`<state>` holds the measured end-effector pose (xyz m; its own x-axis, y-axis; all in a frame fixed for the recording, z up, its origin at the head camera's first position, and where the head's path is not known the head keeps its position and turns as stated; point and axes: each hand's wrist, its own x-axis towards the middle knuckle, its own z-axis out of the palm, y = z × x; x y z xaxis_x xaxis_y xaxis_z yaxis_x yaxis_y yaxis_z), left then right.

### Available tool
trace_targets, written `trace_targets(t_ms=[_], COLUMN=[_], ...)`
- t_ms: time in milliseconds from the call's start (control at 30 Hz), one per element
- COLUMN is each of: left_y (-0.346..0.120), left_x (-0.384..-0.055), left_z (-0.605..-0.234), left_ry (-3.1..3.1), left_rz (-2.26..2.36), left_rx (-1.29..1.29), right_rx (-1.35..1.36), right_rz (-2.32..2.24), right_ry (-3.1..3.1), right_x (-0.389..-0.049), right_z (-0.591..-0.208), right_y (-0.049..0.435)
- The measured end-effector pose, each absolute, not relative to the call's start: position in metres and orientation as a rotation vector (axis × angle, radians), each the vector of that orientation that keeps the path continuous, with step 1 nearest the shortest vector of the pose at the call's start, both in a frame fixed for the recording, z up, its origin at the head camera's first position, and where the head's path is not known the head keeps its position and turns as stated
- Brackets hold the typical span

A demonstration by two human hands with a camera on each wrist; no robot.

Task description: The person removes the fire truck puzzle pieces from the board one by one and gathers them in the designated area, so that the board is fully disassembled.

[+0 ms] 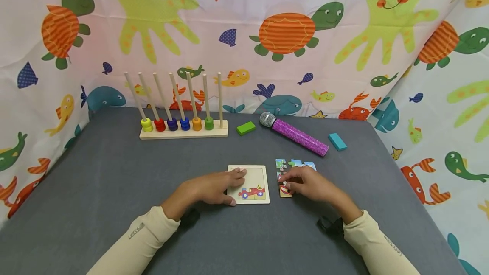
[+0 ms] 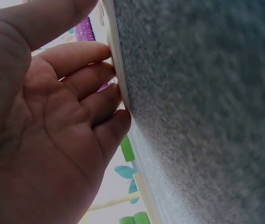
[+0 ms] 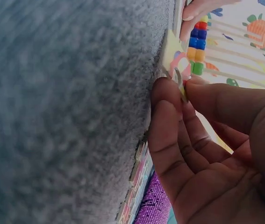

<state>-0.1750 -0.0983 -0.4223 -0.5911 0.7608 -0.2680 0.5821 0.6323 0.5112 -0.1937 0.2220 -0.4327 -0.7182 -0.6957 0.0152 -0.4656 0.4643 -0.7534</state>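
A square wooden puzzle tray [image 1: 255,176] lies on the grey table, with a few joined pieces showing a red car [image 1: 252,193] along its lower right edge. My left hand [image 1: 218,186] rests on the tray's left side, fingers extended over the rim, as the left wrist view also shows. Just to the right of the tray, my right hand [image 1: 311,184] pinches a puzzle piece [image 3: 178,61] between thumb and index finger. That piece is tilted up off the table. Several loose puzzle pieces [image 1: 280,164] lie around the right fingertips, some hidden by the hand.
Behind the tray stand a wooden peg stacker [image 1: 183,135] with coloured rings, a green block [image 1: 246,128], a purple glittery microphone [image 1: 299,136] and a blue block [image 1: 337,141]. A printed curtain [image 1: 244,24] surrounds the table's back and sides.
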Motion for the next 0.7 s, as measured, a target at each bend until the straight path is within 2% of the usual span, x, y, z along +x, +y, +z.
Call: trace_targets(t_ms=[700], left_y=[-0.0982], left_x=[-0.1746], left_z=[-0.4241], left_ry=[2.370], left_rz=[0.549], left_rx=[1.024], right_rx=[-0.994], right_rz=[-1.038], right_ry=[2.474], right_x=[-0.1943], right_z=[-0.4341], right_y=[0.2207])
